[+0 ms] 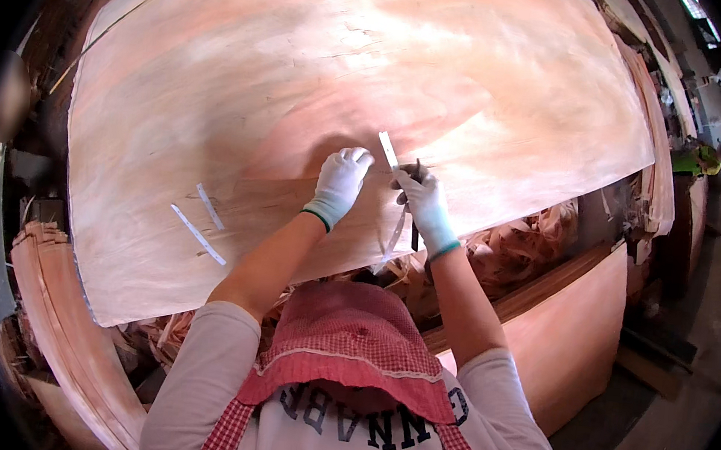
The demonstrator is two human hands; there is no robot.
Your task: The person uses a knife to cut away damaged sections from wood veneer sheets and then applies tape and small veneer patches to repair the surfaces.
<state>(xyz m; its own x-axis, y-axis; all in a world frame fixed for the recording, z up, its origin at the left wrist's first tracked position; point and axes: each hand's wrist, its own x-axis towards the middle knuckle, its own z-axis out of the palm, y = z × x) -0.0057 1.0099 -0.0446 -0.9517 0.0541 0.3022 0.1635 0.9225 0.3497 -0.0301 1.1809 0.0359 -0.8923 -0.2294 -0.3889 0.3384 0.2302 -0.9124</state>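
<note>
Veneer sheet (pixel 543 104): large, pale pink-tan wood, fills most of our view; fine cracks toward the far edge, darker pink patch (pixel 295 138) around the middle.
Right hand (pixel 421 198): over the sheet, close to the middle of its near edge; fingers narrowed, pinching a white tape strip.
White tape strip (pixel 389 149): dark specks on it, upper end sticks out past the fingertips toward the far edge, angled left.
Trailing length (pixel 395 232): thin, see-through looking, runs from below the right hand to the near edge; we can't tell if it's the same piece.
Left hand (pixel 341 182): just left of the strip, fingers bent and bunched; we can't tell if anything is pinched, or if it touches the sheet.
Gloves: both white, green cuffs.
Longer loose strip (pixel 198 234): white, lies slanted on the sheet toward the near-left corner.
Shorter loose strip (pixel 210 206): beside it, farther from the near edge, similar slant.
Veneer scraps (pixel 531 240): curled heap beyond the near edge, right part.
Veneer stack (pixel 68 328): outside the near-left corner, layers showing.
Apron (pixel 351 327): red checked, over a light shirt (pixel 315 448).
</note>
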